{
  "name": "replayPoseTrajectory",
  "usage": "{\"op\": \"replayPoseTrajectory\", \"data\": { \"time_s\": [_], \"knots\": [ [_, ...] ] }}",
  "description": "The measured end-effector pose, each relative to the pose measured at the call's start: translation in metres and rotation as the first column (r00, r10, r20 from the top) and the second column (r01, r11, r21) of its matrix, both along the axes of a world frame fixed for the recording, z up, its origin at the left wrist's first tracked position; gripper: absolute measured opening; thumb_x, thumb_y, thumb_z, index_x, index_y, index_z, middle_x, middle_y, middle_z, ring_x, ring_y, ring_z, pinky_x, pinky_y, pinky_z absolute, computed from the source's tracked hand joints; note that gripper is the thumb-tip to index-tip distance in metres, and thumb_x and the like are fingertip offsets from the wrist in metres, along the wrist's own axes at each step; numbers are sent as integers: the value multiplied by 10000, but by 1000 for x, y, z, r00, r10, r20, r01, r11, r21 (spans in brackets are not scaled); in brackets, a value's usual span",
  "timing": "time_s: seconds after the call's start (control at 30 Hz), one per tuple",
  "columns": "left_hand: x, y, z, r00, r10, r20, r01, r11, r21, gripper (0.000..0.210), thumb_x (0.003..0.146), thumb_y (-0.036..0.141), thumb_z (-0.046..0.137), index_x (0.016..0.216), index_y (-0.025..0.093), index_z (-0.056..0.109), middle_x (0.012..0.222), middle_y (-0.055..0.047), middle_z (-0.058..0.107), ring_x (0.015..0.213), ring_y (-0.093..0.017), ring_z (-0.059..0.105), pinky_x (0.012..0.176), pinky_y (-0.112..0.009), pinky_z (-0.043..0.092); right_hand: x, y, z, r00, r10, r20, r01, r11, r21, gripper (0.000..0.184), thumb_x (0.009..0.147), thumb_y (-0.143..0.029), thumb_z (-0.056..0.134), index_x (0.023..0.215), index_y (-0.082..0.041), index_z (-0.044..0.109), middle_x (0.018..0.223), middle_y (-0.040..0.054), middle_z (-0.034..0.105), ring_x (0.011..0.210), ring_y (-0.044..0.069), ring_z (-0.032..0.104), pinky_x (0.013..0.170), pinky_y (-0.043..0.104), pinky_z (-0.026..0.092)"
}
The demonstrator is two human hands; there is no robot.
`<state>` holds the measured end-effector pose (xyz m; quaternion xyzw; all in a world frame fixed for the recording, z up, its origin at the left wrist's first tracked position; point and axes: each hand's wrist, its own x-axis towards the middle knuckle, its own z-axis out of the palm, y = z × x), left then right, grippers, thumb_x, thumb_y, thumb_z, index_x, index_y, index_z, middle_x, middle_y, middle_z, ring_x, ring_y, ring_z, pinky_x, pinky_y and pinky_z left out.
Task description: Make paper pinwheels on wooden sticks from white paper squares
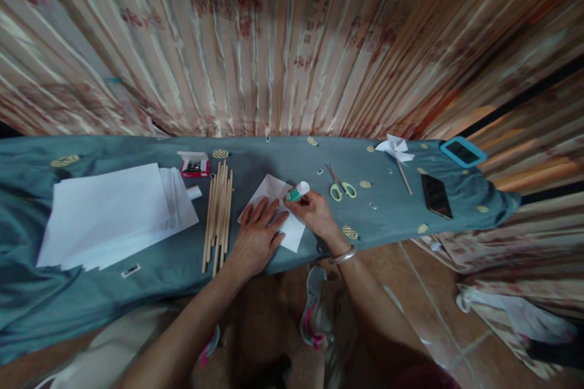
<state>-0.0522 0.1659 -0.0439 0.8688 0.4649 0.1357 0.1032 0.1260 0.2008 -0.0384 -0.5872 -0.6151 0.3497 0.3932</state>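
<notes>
White square paper sheet (283,209) lies on the teal cloth-covered table (137,292), turned like a diamond, near the table's front edge and just right of a bundle of thin wooden sticks (218,214). Left hand (256,236) rests flat on the sheet's lower left part, palm down, fingers spread and released, pressing the paper to the cloth; the forearm runs up from the lower left, bare. Right hand (314,209) sits at the sheet's right edge, wrist bent slightly inward, a silver metal bangle (342,255) round the wrist. Its fingers are curled around a small glue stick with a green body and white cap (297,191), which is tilted, its capped end pointing up and away from the person (whether the lower end touches the paper cannot be told).

To the left, a stack of large white paper sheets (109,213) fans out over the cloth, and beyond the sticks stands a small red and white box (194,165). Right of the hands lie scissors with pale green handles (340,185), well apart from the sheet. Farther right are a white paper pinwheel on a wooden stick (396,152), a dark smartphone (437,196), and a flat device with a blue rim (463,152) at the table's far corner. A pleated patterned curtain (292,42) hangs behind the table.
</notes>
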Motion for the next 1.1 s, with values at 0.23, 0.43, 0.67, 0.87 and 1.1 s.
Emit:
{"op": "replayPoseTrajectory", "data": {
  "time_s": [0.23,0.43,0.67,0.87,1.1],
  "knots": [
    [1,0,0,1000,21,-1,-21,1000,23,438,884,303,564,1322,297,562,1448,-77,495,1391,-327,352,1118,-555,300,-12,-8,15,936,54,349,-97,990,106,147,819,-274,619,935,-185,611,810,38,657,760,182,610,714,282,449],
    [2,1,8,1000,20,17,-20,1000,-22,409,879,311,561,1285,280,595,1430,-96,513,1391,-335,348,1112,-591,280,-16,-8,15,906,55,419,-111,988,110,135,855,-249,590,963,-170,577,860,72,665,830,213,622,757,306,451],
    [2,1,4,999,32,23,-31,999,-28,385,871,337,565,1248,290,621,1454,-98,484,1409,-351,305,1106,-616,251,-14,-6,12,903,61,426,-127,984,129,145,858,-257,593,979,-179,576,857,68,670,830,213,621,756,302,448],
    [2,1,3,999,33,20,-33,999,-36,400,869,345,570,1263,297,611,1478,-106,450,1415,-360,287,1109,-612,235,-14,-6,14,896,80,437,-145,982,119,155,865,-248,587,995,-163,578,861,78,662,839,222,622,759,308,450],
    [4,0,7,999,33,8,-33,998,-62,418,874,321,555,1288,280,597,1480,-106,447,1414,-362,285,1121,-605,217,-14,-6,15,884,94,458,-172,976,131,105,871,-249,572,957,-189,568,832,52,651,828,209,604,754,300,444]
  ]
}}
